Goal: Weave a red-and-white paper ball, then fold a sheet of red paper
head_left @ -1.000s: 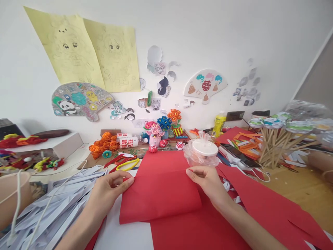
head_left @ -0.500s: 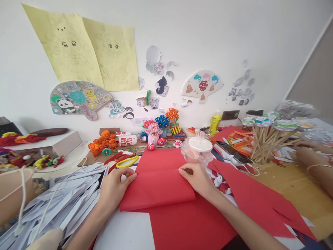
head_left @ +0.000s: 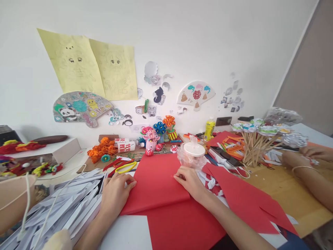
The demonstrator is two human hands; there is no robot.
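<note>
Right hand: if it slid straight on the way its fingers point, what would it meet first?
The right hand points left across the red paper; the left hand at the opposite edge probably comes first.
</note>
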